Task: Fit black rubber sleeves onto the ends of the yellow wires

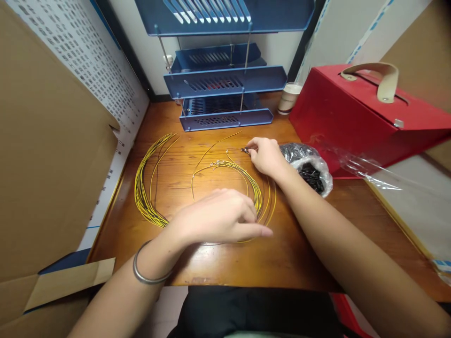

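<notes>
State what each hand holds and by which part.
Right hand pinches small dark pieces; by which part is unclear. Left hand: cannot tell.

There are two wire bundles, one plastic bag, and, farther off, one red box, one cup and one blue rack.

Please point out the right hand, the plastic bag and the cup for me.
Right hand (268,154): head view, on the back of the hand.
Plastic bag (327,175): head view, on its rim.
Cup (288,99): head view, on its side wall.
</notes>
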`<move>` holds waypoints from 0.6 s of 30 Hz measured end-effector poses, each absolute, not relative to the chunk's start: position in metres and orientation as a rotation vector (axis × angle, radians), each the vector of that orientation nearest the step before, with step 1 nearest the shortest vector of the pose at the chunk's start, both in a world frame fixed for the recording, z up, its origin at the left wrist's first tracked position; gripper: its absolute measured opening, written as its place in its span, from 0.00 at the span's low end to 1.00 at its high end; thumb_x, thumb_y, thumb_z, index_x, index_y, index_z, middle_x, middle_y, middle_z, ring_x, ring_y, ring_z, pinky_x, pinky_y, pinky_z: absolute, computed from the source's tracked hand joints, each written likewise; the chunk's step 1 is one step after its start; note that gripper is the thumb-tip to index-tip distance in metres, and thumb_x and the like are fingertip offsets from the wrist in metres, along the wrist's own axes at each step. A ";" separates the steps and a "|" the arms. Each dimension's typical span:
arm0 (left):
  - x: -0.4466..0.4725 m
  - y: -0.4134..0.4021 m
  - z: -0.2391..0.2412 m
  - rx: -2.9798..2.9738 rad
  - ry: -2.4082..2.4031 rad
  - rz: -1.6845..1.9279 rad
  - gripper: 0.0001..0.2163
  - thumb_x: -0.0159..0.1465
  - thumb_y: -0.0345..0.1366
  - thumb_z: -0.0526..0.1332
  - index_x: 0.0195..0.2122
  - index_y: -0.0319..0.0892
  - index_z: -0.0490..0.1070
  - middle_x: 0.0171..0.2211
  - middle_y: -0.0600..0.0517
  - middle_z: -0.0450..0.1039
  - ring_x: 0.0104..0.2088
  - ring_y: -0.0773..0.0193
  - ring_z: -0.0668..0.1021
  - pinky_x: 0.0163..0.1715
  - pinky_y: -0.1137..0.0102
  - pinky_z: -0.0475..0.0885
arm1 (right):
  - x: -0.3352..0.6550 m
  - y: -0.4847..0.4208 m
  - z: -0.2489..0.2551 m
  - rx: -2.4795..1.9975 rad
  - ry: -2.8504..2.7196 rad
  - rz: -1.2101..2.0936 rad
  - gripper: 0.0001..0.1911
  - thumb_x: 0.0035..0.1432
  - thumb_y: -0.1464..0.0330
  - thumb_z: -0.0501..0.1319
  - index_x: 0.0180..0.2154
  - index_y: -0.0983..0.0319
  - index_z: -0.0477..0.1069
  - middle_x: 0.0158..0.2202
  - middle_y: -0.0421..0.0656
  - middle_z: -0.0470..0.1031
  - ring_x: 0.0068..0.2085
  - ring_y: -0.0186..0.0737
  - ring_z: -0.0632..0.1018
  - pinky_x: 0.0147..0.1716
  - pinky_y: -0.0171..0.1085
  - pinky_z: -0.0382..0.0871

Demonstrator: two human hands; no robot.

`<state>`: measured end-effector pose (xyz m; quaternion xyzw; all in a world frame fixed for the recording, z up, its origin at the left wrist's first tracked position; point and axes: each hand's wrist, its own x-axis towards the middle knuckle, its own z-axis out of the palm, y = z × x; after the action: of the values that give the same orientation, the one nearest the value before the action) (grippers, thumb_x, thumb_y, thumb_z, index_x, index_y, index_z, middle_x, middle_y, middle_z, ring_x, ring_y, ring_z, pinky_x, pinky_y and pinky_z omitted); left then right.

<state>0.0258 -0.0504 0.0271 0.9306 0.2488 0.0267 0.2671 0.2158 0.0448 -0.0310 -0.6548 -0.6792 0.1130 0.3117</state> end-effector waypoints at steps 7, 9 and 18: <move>-0.004 0.025 0.037 2.479 1.864 0.274 0.13 0.66 0.43 0.59 0.42 0.44 0.81 0.42 0.46 0.82 0.44 0.49 0.80 0.47 0.58 0.71 | 0.216 0.014 -0.026 -1.650 -1.932 0.116 0.17 0.61 0.75 0.59 0.50 0.66 0.76 0.49 0.52 0.80 0.51 0.50 0.78 0.55 0.46 0.69; -0.006 0.050 0.032 2.463 2.017 0.237 0.15 0.66 0.42 0.57 0.46 0.45 0.80 0.47 0.44 0.81 0.49 0.45 0.79 0.49 0.55 0.72 | 0.212 -0.001 -0.024 -1.666 -1.942 0.090 0.15 0.61 0.73 0.60 0.49 0.66 0.76 0.46 0.52 0.80 0.49 0.51 0.78 0.52 0.46 0.69; 0.008 0.081 0.005 2.531 2.079 -0.242 0.24 0.72 0.42 0.43 0.55 0.33 0.71 0.54 0.32 0.74 0.52 0.41 0.79 0.50 0.53 0.73 | 0.200 -0.041 -0.031 -1.741 -2.081 0.246 0.08 0.63 0.65 0.62 0.40 0.63 0.74 0.40 0.48 0.77 0.40 0.46 0.77 0.41 0.42 0.68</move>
<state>0.0082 0.0806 0.0053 0.7686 0.6314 -0.0736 -0.0713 0.2000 -0.0410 -0.0306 -0.6251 -0.7472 0.0885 0.2074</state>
